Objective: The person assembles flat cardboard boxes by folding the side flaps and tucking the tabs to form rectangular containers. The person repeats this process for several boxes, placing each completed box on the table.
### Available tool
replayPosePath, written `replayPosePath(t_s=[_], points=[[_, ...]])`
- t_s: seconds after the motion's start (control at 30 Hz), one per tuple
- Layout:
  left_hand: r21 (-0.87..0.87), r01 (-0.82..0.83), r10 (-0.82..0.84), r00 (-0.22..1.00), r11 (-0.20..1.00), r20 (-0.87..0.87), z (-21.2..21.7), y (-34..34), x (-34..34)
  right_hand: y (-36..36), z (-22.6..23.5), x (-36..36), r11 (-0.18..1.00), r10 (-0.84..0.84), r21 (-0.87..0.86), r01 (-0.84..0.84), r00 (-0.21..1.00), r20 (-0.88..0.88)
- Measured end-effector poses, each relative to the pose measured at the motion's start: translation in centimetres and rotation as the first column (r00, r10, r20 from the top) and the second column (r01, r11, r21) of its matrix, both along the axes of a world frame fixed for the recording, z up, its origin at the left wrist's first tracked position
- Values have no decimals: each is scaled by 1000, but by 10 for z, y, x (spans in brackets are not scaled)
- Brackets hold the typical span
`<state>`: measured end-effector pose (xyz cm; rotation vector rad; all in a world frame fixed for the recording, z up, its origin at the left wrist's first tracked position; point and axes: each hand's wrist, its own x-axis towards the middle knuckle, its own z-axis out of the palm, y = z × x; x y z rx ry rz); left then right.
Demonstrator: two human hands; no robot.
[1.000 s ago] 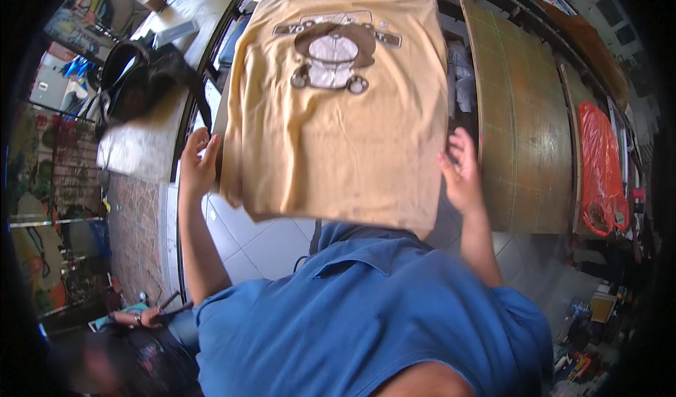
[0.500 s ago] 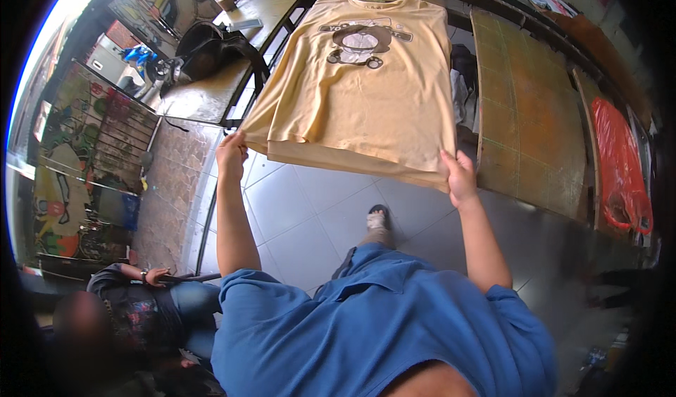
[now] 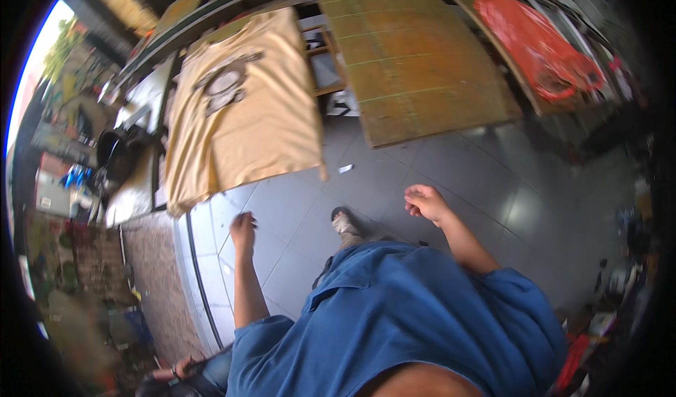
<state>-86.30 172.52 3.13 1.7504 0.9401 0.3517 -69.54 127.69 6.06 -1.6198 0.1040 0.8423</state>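
Grey floor tiles (image 3: pixel 451 168) are seen below, with one foot (image 3: pixel 343 222) placed on them and a small white scrap (image 3: pixel 346 169) seen just past it. At the upper left, a tan shirt (image 3: pixel 260 129) is laid flat, print side up, with its bottom edge turned toward the body. The left hand (image 3: pixel 243 231) is held near that edge, apart from it; its fingers are curled, and how tightly cannot be told. The right hand (image 3: pixel 426 205) is held over the tiles, fingers loosely bent and spread from the thumb, with nothing gripped. Between the shirt and a red bag (image 3: pixel 528 45), the way is filled by a brown board (image 3: pixel 415 66) marked with green lines. Left of the shirt, a side table (image 3: pixel 134 210) is crowded by a black bundle (image 3: pixel 116 150). At the lower left, another person's arm (image 3: pixel 184 367) is partly shown.
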Motion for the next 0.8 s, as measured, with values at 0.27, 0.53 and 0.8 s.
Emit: replayPosePath(t_s=[0.27,0.53,0.8], points=[[34,850,-850,526,526,-5,94,-183,124,-123,14,-49,830,-558,57,555,825,93],[424,845,-944,310,327,112,155,-265,204,-154,13,-46,736,-676,122,666,731,91],[637,396,-750,379,661,543,274,-168,292,-286,224,71,698,-244,151,700,35,969]])
